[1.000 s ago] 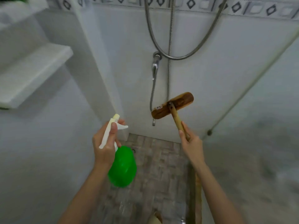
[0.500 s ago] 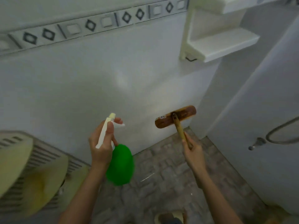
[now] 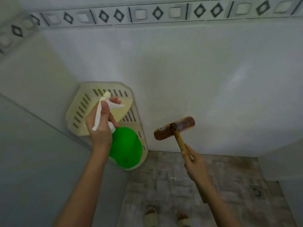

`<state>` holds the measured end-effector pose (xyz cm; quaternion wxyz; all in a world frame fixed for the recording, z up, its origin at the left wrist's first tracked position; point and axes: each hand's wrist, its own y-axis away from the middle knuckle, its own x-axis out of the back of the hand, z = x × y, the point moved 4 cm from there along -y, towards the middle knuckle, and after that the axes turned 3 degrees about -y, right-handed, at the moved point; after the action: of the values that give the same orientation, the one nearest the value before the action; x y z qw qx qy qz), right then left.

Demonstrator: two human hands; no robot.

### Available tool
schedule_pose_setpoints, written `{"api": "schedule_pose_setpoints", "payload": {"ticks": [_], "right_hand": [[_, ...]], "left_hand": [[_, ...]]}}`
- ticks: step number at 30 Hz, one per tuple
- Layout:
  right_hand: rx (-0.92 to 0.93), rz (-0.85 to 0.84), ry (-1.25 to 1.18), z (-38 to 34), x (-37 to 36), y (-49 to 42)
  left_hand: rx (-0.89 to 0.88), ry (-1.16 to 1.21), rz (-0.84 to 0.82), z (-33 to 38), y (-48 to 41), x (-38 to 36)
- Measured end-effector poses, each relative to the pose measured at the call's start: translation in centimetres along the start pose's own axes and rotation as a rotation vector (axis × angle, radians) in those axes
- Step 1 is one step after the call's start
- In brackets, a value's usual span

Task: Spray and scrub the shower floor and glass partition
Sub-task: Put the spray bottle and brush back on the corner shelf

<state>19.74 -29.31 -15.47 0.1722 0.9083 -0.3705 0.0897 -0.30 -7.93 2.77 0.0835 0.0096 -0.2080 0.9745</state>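
- The left hand [image 3: 100,128] grips a green spray bottle [image 3: 126,148] by the neck. The thumb lies along the white trigger head [image 3: 105,110] and the fingertips curl round its front. The palm hides the neck itself.
- The bottle hangs in the air in front of a cream slotted corner shelf [image 3: 82,110] and covers the shelf's lower right part. Whatever the shelf holds cannot be made out.
- The right hand [image 3: 194,163] wraps its fingers round the yellowish handle of a wooden scrub brush [image 3: 174,128].
- The brush head is raised close to the white wall with its back to the camera, so the bristles are hidden. Whether it touches the wall cannot be told.
- Below the hand, wrist and forearm cover the handle.
- The shower floor [image 3: 180,185], in mottled stone-look tiles, lies beneath both hands. A round drain [image 3: 256,192] sits blurred at its right.
- A grey panel [image 3: 32,161] fills the lower left. Whether it is the glass partition is unclear.
- Two pale slippers [image 3: 151,217] are cut off by the bottom edge.
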Motion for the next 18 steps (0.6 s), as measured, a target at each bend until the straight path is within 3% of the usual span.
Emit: {"api": "schedule_pose_setpoints", "payload": {"ticks": [11,18], "right_hand": [[0.063,-0.579,0.303,0.3,-11.7,-9.0],[0.079,-0.796,0.395,0.7,-20.5,-13.6]], "left_hand": [[-0.121,-0.006,0.285,-1.7,-8.7,4.9],[-0.178,-0.074,0.366,-5.3,-13.7,4.9]]}}
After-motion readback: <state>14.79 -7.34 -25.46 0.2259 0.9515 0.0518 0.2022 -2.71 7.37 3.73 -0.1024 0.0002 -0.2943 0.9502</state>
